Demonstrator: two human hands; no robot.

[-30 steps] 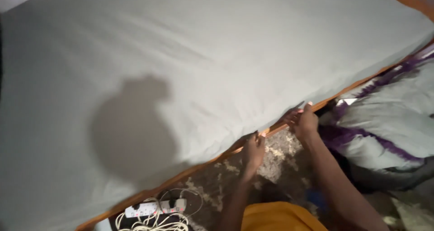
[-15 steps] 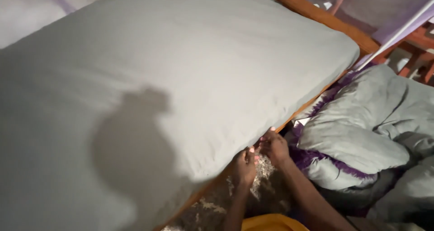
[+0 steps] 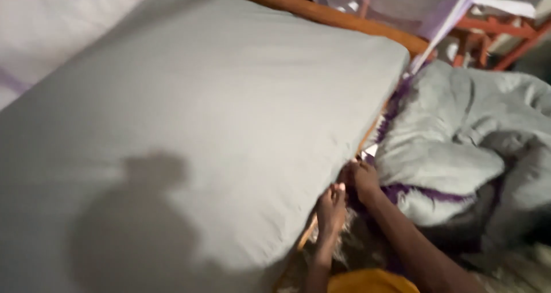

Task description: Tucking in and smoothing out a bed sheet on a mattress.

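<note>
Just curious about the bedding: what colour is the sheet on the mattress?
Plain pale grey sheet, no pattern; the head view shows it, both hands at its edge.

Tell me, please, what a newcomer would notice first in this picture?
The wide grey sheet stretched over the mattress fills the left and middle. At its lower right edge, the left hand and right hand touch the sheet. A rumpled grey and purple duvet lies at the right.
</note>
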